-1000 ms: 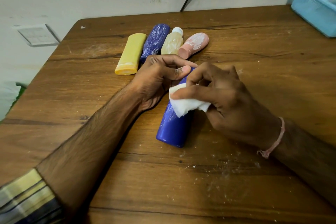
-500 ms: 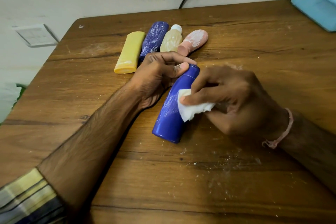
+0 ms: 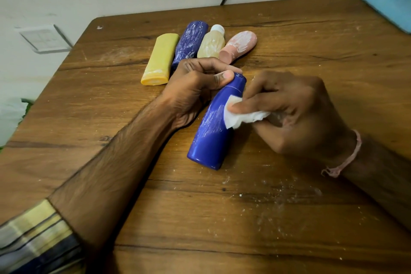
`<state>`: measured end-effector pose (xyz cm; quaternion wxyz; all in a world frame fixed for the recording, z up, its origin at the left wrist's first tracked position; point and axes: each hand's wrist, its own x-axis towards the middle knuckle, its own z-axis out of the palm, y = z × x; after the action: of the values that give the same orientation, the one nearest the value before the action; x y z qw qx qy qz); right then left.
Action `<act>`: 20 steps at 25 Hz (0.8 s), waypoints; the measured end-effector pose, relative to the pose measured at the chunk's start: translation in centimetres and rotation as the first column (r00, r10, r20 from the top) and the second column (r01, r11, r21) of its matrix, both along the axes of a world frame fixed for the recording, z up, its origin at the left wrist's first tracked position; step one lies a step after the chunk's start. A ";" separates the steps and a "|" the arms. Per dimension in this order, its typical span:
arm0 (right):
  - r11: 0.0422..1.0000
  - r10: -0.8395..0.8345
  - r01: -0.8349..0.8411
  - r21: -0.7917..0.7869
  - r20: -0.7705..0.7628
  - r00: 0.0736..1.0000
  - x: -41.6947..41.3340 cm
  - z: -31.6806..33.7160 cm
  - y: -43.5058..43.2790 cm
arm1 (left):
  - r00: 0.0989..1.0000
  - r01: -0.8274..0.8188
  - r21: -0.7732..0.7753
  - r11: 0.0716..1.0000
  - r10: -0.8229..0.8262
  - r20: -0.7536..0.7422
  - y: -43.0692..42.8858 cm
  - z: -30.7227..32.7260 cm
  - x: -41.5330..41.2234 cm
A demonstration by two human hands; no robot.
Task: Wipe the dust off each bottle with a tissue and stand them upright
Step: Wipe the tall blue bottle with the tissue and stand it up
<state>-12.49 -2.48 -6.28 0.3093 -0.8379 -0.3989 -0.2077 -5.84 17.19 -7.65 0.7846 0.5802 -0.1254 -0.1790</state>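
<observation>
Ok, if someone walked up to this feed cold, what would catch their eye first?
The blue bottle lying mid-table: the left hand grips its cap end while the right hand presses a white tissue against its dust-streaked side. Behind it, four dusty bottles lie side by side near the table's far edge.

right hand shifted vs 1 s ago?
Yes. Judged against the lying pink bottle, the right hand with the tissue has slid rightward, uncovering the cap end of the held blue bottle.
</observation>
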 end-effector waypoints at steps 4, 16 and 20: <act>0.996 0.070 -0.069 -0.062 0.017 0.997 -0.8 -0.4 0.7 | 1.000 -0.006 -0.004 1.000 0.006 -0.018 -0.2 0.0 -0.1; 1.000 -0.022 0.022 -0.014 -0.013 1.000 0.0 -0.4 0.5 | 0.998 0.003 0.017 1.000 -0.004 0.055 -0.1 -0.3 0.0; 0.997 -0.081 0.081 0.010 -0.011 0.997 0.1 -0.4 0.6 | 0.997 0.002 0.032 0.999 -0.005 0.079 -0.1 -0.4 0.2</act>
<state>-12.40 -1.90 -6.68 0.3069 -0.8529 -0.3620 -0.2177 -5.66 17.06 -8.04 0.7694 0.5989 -0.1544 -0.1594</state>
